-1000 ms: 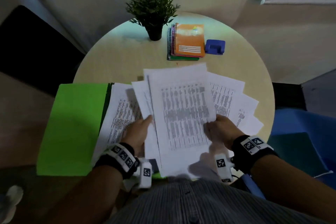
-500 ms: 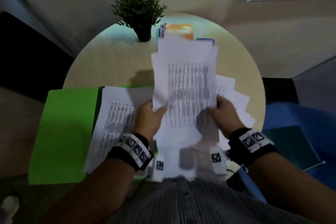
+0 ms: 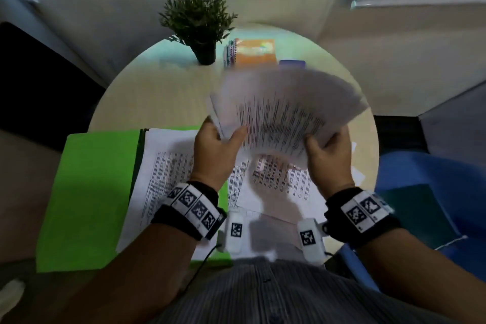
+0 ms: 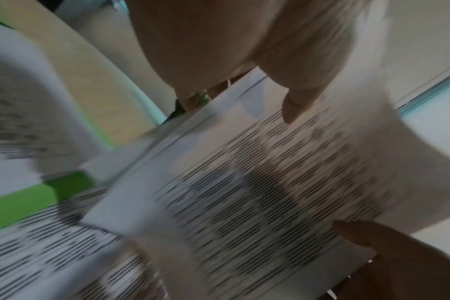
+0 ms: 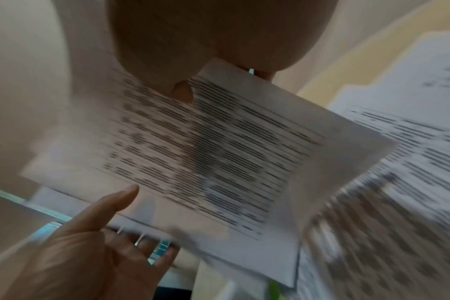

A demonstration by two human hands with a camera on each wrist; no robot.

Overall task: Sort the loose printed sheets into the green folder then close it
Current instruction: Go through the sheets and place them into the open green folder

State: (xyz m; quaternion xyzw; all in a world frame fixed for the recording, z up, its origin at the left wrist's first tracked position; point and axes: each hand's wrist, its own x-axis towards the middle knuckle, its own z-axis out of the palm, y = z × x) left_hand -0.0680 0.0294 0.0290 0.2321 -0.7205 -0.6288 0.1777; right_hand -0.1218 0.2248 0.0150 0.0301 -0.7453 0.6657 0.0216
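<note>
Both hands hold a stack of printed sheets [image 3: 284, 113] in the air above the round table, tilted to the right and blurred. My left hand [image 3: 223, 134] pinches its left edge, thumb on top [image 4: 293, 107]. My right hand [image 3: 320, 142] grips the right edge, thumb on the print [image 5: 167, 81]. The green folder [image 3: 89, 192] lies open at the left, with a printed sheet [image 3: 163, 171] on its right half. More loose sheets [image 3: 278, 184] lie on the table under the stack.
At the table's [image 3: 157, 92] far side stand a potted plant [image 3: 200, 23], a pile of spiral notebooks [image 3: 252, 52] and a blue hole punch [image 3: 292, 63]. A blue chair [image 3: 434, 192] is at the right. The folder's left flap overhangs the table edge.
The hands gathered sheets off the table, raised them as a stack, and have now swung it clockwise toward the right. The folder and the sheet in it have not moved.
</note>
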